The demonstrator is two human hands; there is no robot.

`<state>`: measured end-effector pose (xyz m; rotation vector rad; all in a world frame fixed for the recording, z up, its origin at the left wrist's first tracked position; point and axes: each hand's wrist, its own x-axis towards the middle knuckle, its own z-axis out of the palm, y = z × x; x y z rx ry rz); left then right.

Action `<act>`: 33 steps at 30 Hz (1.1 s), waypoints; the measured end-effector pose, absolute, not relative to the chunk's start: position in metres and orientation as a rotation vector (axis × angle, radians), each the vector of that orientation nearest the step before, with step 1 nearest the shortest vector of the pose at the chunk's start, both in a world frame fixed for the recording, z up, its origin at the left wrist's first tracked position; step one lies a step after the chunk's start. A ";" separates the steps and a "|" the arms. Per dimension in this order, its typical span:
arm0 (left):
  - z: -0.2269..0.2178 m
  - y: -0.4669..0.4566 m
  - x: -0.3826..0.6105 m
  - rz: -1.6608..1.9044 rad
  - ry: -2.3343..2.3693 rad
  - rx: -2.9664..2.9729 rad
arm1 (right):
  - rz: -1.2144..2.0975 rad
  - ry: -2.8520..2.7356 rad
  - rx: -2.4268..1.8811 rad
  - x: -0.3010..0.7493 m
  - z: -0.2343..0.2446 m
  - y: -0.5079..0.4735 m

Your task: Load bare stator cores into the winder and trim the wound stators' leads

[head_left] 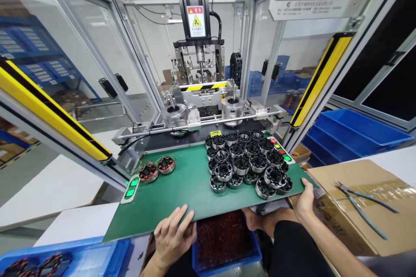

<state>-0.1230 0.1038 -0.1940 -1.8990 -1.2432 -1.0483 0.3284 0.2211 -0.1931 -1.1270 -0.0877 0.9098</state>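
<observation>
My left hand (pixel 174 234) rests on the front edge of the green tabletop (pixel 182 197), its fingers stretched out and nothing held. At the right front corner, my right hand (pixel 303 199) grips the tabletop's edge, thumb above and the other fingers partly hidden. Near that hand, several bare stator cores (pixel 241 165) with black insulators stand in stacked rows. Two copper-wound stators (pixel 166 164) sit at the left rear of the tabletop, with loose wire ends sticking up.
Behind the tabletop stands a machine with two round metal fixtures (pixel 232 110). Yellow light-curtain posts (pixel 320 82) flank it. A blue bin (pixel 227 264) of reddish wire scraps lies below. Cutters (pixel 364 207) lie on a carton (pixel 383 181) at right; a blue tray (pixel 97 251) holds stators at left.
</observation>
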 end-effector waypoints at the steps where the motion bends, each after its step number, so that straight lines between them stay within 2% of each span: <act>1: -0.194 0.104 -0.123 -1.050 -1.241 -1.901 | 0.907 -0.095 -1.130 0.328 -0.193 0.221; 33: -0.191 0.106 -0.120 -1.058 -1.225 -1.889 | 0.889 -0.120 -1.126 0.335 -0.211 0.225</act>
